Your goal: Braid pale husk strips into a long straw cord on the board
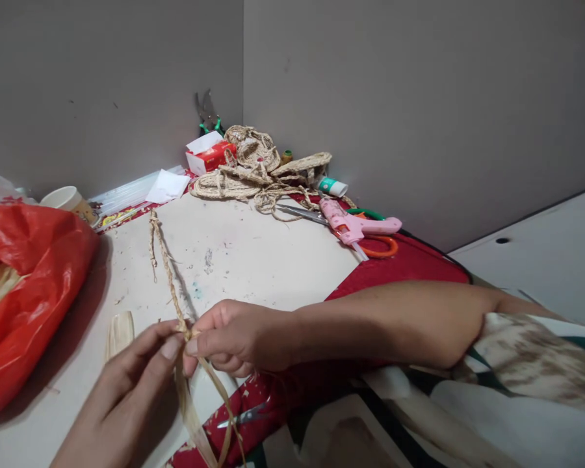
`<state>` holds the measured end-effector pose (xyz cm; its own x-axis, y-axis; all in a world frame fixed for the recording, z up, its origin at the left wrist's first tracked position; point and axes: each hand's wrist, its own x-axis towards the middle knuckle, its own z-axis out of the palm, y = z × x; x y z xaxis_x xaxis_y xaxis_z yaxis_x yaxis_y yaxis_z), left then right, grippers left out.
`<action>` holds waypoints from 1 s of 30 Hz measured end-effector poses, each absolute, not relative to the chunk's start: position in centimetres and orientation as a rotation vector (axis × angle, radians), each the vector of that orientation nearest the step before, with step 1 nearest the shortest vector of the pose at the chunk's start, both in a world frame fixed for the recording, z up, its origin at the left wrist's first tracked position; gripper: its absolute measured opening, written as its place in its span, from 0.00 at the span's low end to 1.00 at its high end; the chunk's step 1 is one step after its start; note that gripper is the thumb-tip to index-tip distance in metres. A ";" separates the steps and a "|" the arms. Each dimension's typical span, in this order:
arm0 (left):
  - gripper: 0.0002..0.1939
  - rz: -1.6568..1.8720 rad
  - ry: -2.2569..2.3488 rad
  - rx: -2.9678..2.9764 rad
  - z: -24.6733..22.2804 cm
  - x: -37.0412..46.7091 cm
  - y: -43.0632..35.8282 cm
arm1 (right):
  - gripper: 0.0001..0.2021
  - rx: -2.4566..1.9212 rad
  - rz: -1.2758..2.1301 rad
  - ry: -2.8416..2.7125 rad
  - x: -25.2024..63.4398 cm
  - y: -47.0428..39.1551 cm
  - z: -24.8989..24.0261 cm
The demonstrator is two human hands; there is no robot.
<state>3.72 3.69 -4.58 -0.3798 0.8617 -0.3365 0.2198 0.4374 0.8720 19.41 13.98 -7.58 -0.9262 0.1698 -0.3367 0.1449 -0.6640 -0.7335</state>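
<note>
A thin braided cord (169, 276) of pale dried husk runs up the white board (273, 260) from my fingers, its far end doubled back. My left hand (131, 374) pinches the near end of the braid between thumb and forefinger. Right beside it, my right hand (244, 338) is closed on the same spot from the other side. Loose husk strands (192, 416) hang from the pinch toward the board's near edge. Left of the braid lies a flat piece of husk (119, 333). Below my hands rests a small pair of scissors (244, 415) on the red cloth.
A red plastic bag (34, 286) with husk inside stands at left, near a paper cup (65, 198). Coiled braided ropes (229, 182), a red box (212, 156) and pruning shears (207, 114) sit by the wall. A pink glue gun (355, 221) lies over orange-handled scissors (383, 247).
</note>
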 end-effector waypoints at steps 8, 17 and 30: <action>0.14 0.892 1.586 0.803 -6.4 4.3 4.2 | 0.08 -0.689 2.537 -1.880 19.3 15.1 -7.6; 0.14 0.895 1.572 0.756 -7.8 3.6 4.4 | 0.08 -0.638 1.721 -2.640 19.8 14.9 -6.3; 0.14 0.994 1.504 0.512 -7.4 4.1 4.2 | 0.12 -0.496 1.209 -2.970 20.8 16.7 -4.0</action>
